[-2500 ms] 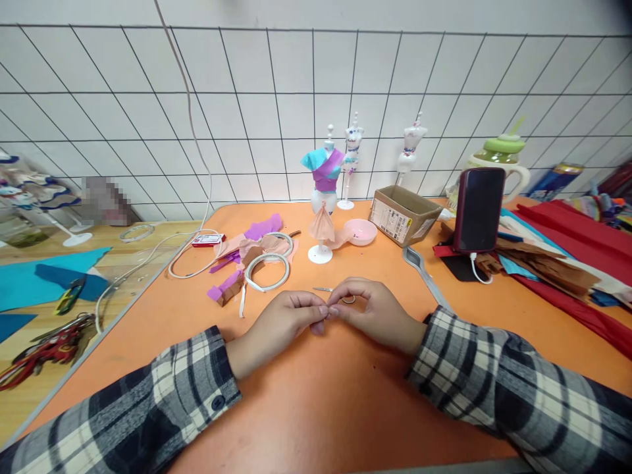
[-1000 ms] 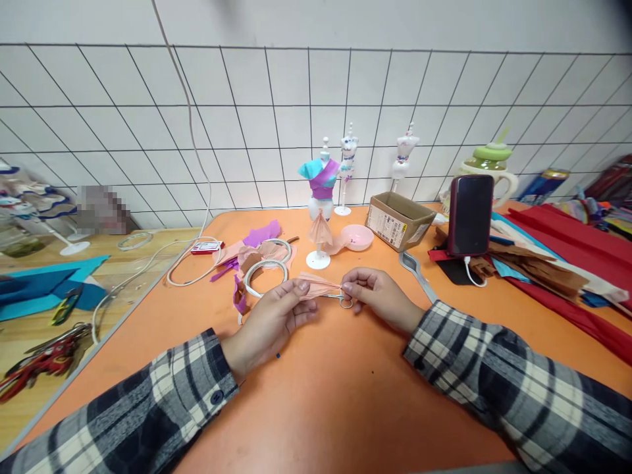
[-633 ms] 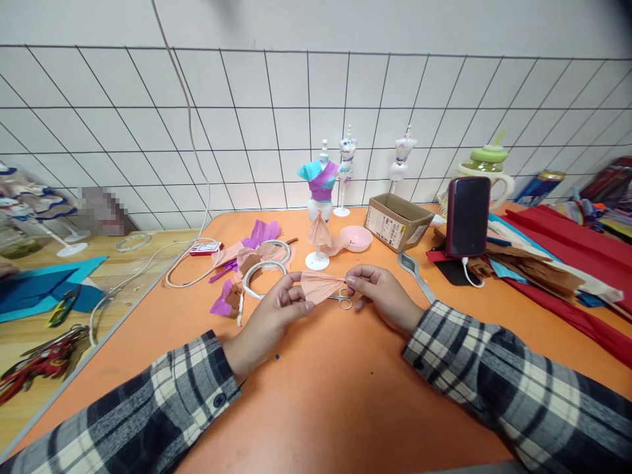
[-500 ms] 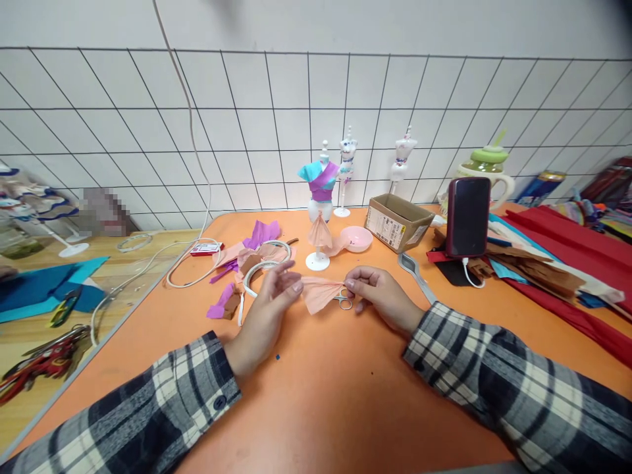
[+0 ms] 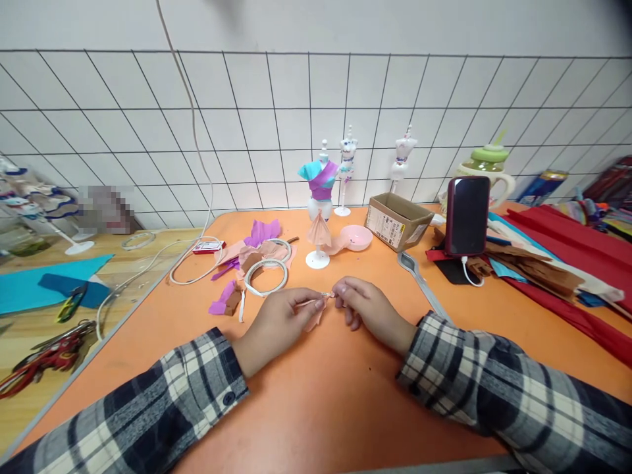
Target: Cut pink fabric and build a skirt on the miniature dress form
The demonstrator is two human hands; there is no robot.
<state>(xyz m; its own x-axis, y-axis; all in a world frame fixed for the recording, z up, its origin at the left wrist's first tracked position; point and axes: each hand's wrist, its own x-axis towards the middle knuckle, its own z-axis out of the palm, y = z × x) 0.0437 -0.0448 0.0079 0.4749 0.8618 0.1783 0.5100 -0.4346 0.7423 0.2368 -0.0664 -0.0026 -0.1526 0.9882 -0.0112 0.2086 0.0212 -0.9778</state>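
Note:
My left hand pinches a piece of peach crepe paper, most of it hidden behind the fingers. At its gathered end, my right hand is closed with thumb and forefinger on the twisted tip. Just beyond the hands stands a small white mannequin wearing a turquoise and purple crossed top and a peach paper piece at its hip. Rolls of white tape lie to the left, beside purple, brown and peach scraps.
Behind are a pink bowl, a cardboard box and two more mannequins. To the right, a phone stands upright near a grey strap-like tool and red paper. Red-handled pliers and a cutter lie left.
The peach paper was spread between my hands; now it is bunched in the left fingers. My hands have come closer together and slightly lower. The small scissors are no longer visible.

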